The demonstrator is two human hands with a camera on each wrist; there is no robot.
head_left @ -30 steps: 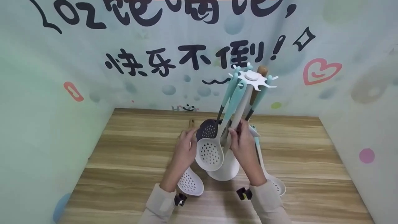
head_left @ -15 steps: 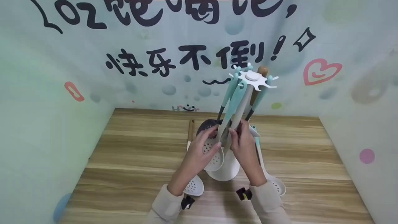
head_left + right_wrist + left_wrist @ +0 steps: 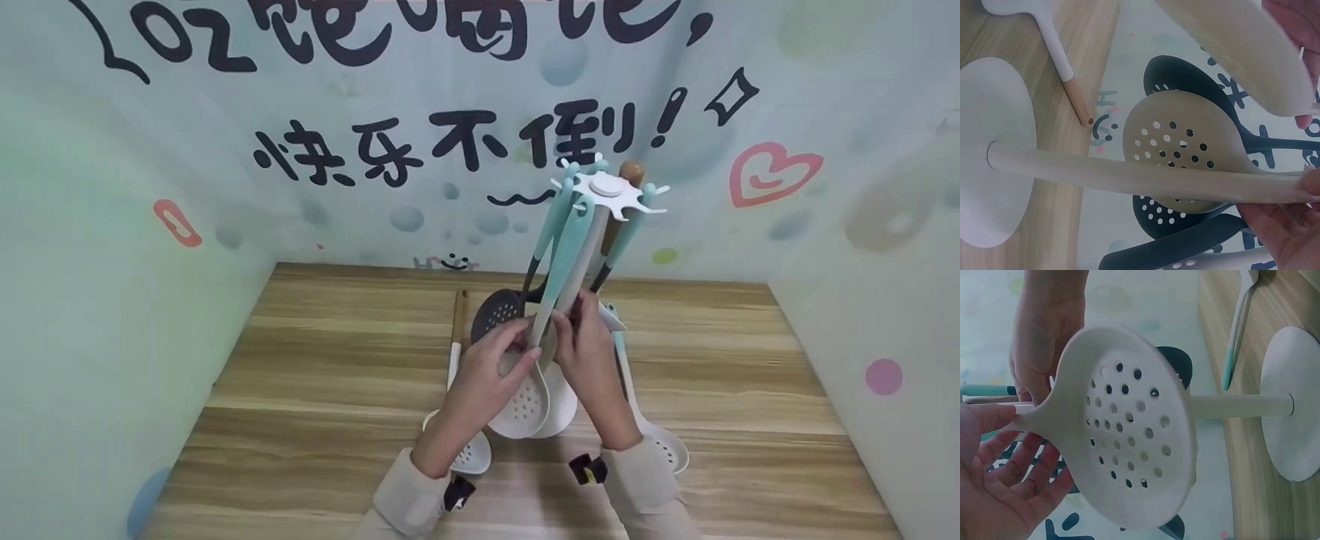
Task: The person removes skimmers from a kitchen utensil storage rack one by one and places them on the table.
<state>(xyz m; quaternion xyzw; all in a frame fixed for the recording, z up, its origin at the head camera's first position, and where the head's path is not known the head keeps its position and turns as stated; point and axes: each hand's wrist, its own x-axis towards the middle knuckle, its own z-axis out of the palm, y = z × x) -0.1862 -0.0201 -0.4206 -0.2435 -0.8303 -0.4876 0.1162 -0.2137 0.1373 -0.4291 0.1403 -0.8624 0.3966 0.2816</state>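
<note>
In the head view my left hand [image 3: 487, 375] pinches the neck of a white skimmer [image 3: 1123, 453] with a teal handle [image 3: 562, 259]. The skimmer hangs by its handle end from the white hooked top [image 3: 607, 187] of a utensil stand. In the left wrist view, thumb and fingers meet at the neck just behind the perforated bowl. My right hand [image 3: 592, 352] grips the stand's pale pole [image 3: 1100, 169]. The stand's round white base [image 3: 994, 197] rests on the table. Dark slotted utensils [image 3: 1171, 70] and a beige skimmer [image 3: 1151, 121] hang around the pole.
A white utensil with a wooden handle [image 3: 460, 319] lies left of the stand, its lower part overlapped by my left forearm. Near it shows a white perforated head [image 3: 472, 454]. To the right lies a white slotted spoon [image 3: 667, 446]. A printed wall backs the wooden table [image 3: 315, 352].
My left hand has moved right, from beside the skimmer's bowl to its neck. The white skimmer's bowl has shifted down and slightly right. My right hand stays on the pole.
</note>
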